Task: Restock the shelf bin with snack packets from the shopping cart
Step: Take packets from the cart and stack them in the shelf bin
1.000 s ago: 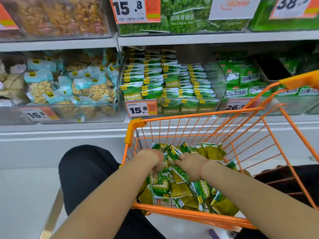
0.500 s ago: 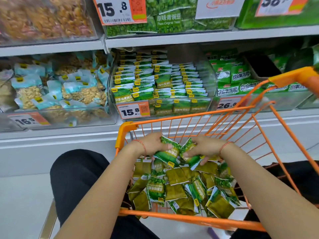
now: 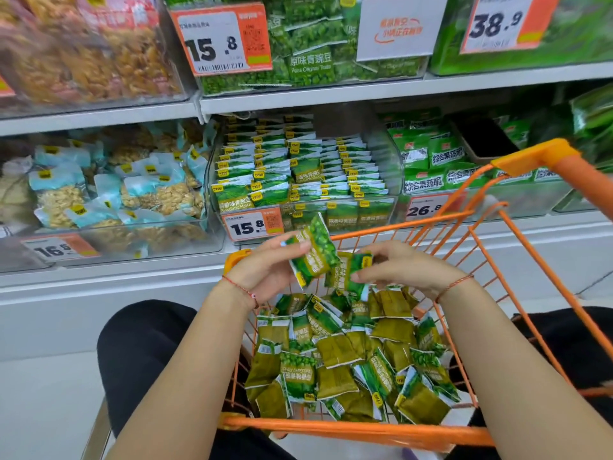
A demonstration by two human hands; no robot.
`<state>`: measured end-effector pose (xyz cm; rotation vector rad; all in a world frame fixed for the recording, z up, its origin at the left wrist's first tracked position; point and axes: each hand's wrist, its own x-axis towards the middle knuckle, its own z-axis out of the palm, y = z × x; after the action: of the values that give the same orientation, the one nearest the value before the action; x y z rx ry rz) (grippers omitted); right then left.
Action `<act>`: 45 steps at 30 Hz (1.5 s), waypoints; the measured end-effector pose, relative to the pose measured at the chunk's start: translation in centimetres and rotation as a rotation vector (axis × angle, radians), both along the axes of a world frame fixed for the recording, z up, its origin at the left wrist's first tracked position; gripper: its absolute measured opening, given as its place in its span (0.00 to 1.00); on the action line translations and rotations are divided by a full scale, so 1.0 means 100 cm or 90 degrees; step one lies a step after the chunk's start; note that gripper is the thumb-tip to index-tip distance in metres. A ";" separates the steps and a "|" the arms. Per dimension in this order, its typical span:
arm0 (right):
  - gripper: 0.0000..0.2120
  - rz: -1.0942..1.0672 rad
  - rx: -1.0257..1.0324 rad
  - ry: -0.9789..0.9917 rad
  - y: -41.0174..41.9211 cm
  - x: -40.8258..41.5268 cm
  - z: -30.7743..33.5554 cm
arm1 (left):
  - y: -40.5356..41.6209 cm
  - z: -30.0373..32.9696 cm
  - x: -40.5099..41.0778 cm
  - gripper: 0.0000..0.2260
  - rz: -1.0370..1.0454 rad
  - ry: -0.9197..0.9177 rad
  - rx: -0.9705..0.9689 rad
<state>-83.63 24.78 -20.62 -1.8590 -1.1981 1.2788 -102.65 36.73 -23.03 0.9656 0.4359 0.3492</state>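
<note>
Two hands are raised over the orange shopping cart (image 3: 365, 432), each gripping a green snack packet: the left hand (image 3: 265, 270) pinches one packet (image 3: 313, 252) tilted upright, the right hand (image 3: 403, 268) clasps another (image 3: 350, 272). Many packets lie loose in the cart. Gathering appears underway; next they likely go forward into the shelf bin (image 3: 381, 207) just behind.

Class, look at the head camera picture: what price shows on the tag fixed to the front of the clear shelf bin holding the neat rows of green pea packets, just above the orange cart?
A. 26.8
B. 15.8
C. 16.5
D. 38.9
B: the tag on the front wall of the shelf bin reads 15.8, just above the left hand and its green packet.
</note>
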 end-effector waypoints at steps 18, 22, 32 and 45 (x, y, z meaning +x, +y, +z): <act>0.21 -0.386 0.164 0.391 0.010 -0.011 -0.005 | 0.000 0.004 0.005 0.34 0.185 -0.072 0.024; 0.28 -0.350 0.146 0.381 0.010 -0.023 -0.006 | -0.005 0.002 0.009 0.24 0.157 0.019 0.122; 0.31 -0.149 0.183 0.032 0.010 -0.032 -0.012 | -0.024 0.000 0.016 0.30 0.293 0.173 0.457; 0.03 -0.527 0.240 0.471 0.005 0.000 0.007 | -0.049 -0.038 0.039 0.13 -0.204 0.384 0.879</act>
<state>-83.59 25.29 -19.93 -1.1914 -0.1912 0.9974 -98.80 31.78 -26.86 2.4899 0.5601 0.0013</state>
